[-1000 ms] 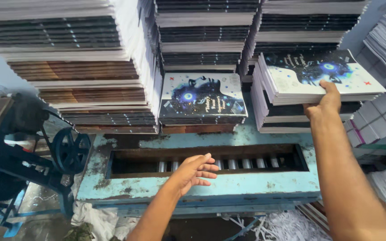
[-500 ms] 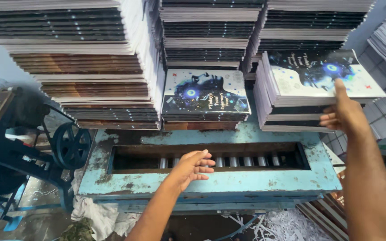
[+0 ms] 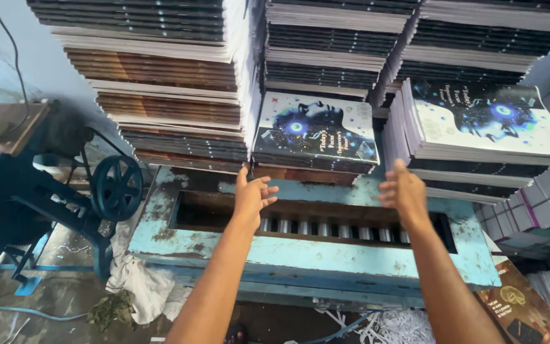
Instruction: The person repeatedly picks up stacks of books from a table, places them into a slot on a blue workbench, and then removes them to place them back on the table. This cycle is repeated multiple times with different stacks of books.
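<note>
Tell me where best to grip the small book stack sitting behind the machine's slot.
Probably by the two short side edges of the middle book stack, one hand each side, coming from the front: it lies flat, front edge facing the left hand and right hand, both open.

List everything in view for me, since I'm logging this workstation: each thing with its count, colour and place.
machine: one, worn light blue, centre, with a slot showing metal rollers
middle book stack: one, dark cover with a glowing blue eye, on the machine's far edge
right book stack: one, white and dark cover, right
tall stacks: several, black, brown and white edges, behind
hand wheel: one, dark blue, left
rags: white, on the floor, left
paper scraps: white, under the machine
left hand: open, below the middle stack
right hand: open, over the slot
</note>
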